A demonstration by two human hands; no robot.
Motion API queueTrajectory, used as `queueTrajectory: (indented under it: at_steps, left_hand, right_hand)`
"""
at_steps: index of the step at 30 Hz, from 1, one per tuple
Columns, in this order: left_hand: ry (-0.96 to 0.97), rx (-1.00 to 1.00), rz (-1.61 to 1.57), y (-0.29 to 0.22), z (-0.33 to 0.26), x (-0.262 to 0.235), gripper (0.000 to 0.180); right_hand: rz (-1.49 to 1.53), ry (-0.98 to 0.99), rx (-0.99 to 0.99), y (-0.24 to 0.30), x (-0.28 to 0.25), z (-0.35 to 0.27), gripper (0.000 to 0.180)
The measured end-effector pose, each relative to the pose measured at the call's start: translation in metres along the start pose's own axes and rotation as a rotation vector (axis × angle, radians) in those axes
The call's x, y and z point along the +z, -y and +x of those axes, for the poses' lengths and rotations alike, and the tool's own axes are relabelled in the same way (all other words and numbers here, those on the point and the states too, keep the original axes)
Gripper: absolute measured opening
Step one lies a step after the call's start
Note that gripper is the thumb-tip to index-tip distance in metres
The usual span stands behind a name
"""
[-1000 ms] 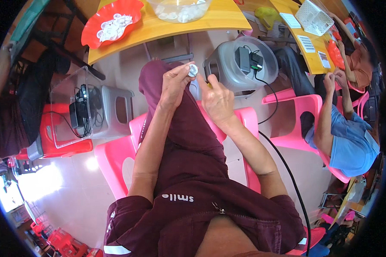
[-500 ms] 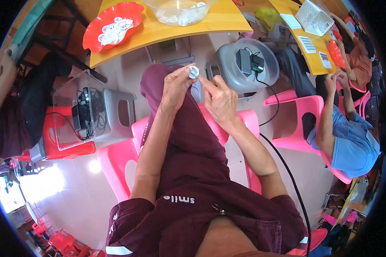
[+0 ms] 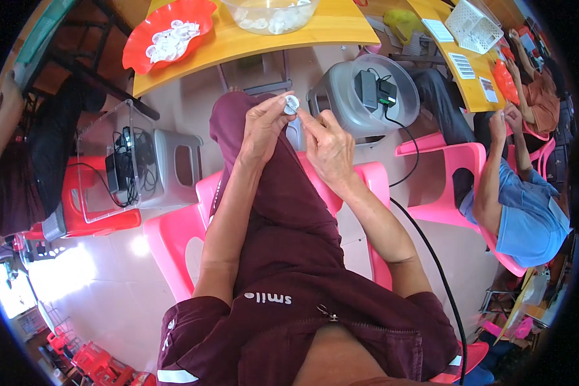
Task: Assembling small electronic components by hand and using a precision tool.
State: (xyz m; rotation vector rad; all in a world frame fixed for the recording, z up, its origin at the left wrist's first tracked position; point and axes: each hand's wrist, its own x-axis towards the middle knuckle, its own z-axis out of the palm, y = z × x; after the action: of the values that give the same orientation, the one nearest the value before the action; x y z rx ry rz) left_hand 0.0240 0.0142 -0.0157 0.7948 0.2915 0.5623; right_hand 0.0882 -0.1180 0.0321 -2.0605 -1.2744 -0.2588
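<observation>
My left hand (image 3: 264,125) pinches a small round white part (image 3: 291,104) between thumb and fingertips, above my maroon-clad knee. My right hand (image 3: 330,147) is close beside it, its index finger reaching up to touch the part's lower right edge. Both forearms rise from the lower edge over my lap. A red tray (image 3: 167,38) with several similar white pieces and a clear bowl (image 3: 270,14) of white pieces sit on the yellow table (image 3: 238,45) ahead.
I sit on a pink plastic chair (image 3: 180,238). A grey stool (image 3: 363,96) carries a black power adapter with a cable running down right. A clear box with cables (image 3: 119,164) stands on the left. A person in a blue shirt (image 3: 527,219) sits at right.
Both hands have risen slightly and come closer in the view; the white part stays between the left fingers, with the right index finger still at it.
</observation>
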Motion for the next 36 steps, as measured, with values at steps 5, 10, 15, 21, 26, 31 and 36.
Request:
queueTrajectory:
  at_steps: [5,10,15,21,26,31,36]
  left_hand:
    - [-0.018,-0.006,0.014,0.0002,0.0011,0.002,0.028]
    - [-0.044,0.011,0.024,0.0028,0.0021,0.0038,0.026]
    - [-0.042,0.012,0.021,0.0042,0.0016,0.0022,0.026]
    - [-0.029,0.013,-0.013,-0.0017,0.0005,0.0031,0.027]
    - [-0.014,-0.002,-0.023,-0.0024,0.0018,0.0031,0.025]
    - [0.032,0.004,-0.032,-0.0012,0.0024,0.0014,0.025]
    - [0.054,0.005,-0.035,-0.0009,0.0013,0.0012,0.027]
  right_hand:
    - [0.027,-0.016,0.013,-0.0012,0.001,0.0007,0.028]
    - [-0.065,0.052,0.014,-0.002,0.0027,-0.001,0.03]
    - [-0.067,0.055,0.03,-0.0018,0.0025,-0.0019,0.03]
    - [-0.005,0.002,0.033,-0.0003,-0.0007,-0.0005,0.027]
    - [0.032,-0.025,0.064,-0.0034,0.0007,0.0008,0.027]
    - [0.038,-0.01,0.054,-0.0016,0.004,0.0009,0.025]
    - [0.037,0.007,0.056,-0.0019,0.005,-0.0002,0.025]
